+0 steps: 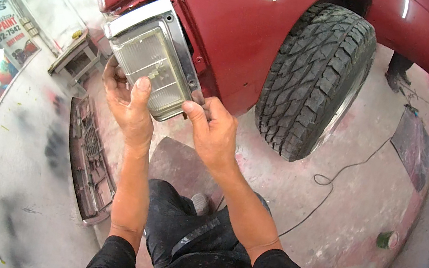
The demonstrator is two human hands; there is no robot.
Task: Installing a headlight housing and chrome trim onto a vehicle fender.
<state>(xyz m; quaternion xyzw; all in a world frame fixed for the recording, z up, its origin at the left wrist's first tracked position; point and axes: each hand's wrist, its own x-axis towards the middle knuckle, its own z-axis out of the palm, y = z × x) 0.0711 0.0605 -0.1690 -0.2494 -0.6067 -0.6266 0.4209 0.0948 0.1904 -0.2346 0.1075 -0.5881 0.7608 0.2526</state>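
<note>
Nearest, the person's black shirt and dark trousers (178,223) fill the lower edge, with one shoe toe (200,203) showing on the paint-stained concrete floor (364,214). Both bare forearms rise from there to a rectangular headlamp (153,57) with a clear ribbed lens and a chrome surround, held up at the front corner of a red vehicle (232,19).

The left hand (127,100) grips the lamp's lower left edge, thumb pressed flat on the lens and the other fingers wrapped behind it. The right hand (212,128) pinches the lamp's lower right corner, thumb in front and fingers curled together behind (their tips are hidden by the frame). The lamp sits tilted, its top edge close against the red bodywork.

On the floor to the left lies a grey plastic grille (88,159), flat and well apart from the hands. To the right stands the vehicle's front tyre (316,77) with chunky tread. A thin black cable (342,177) loops across the floor beyond it, and a small green can (387,239) rests near the right. Farther off, a dark mat (412,145) lies on the floor, and another person's feet (398,73) stand behind the tyre.
</note>
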